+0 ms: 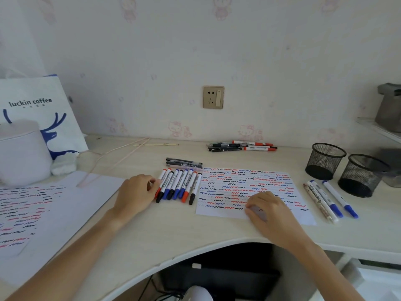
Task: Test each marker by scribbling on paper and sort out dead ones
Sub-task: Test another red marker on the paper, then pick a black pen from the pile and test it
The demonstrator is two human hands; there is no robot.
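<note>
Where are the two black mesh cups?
In the head view the two black mesh cups stand side by side at the desk's right end, behind the pens lying right of the scribbled paper.

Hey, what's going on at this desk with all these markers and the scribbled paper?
A person is testing markers on a sheet of paper already covered in red, blue and black squiggles. The left hand touches the leftmost marker in a row of markers lying beside the sheet. The right hand rests curled on the sheet's lower part; what it holds is unclear. Sorted groups lie apart: three pens right of the paper, more near the wall. Two mesh cups stand at right.
</note>
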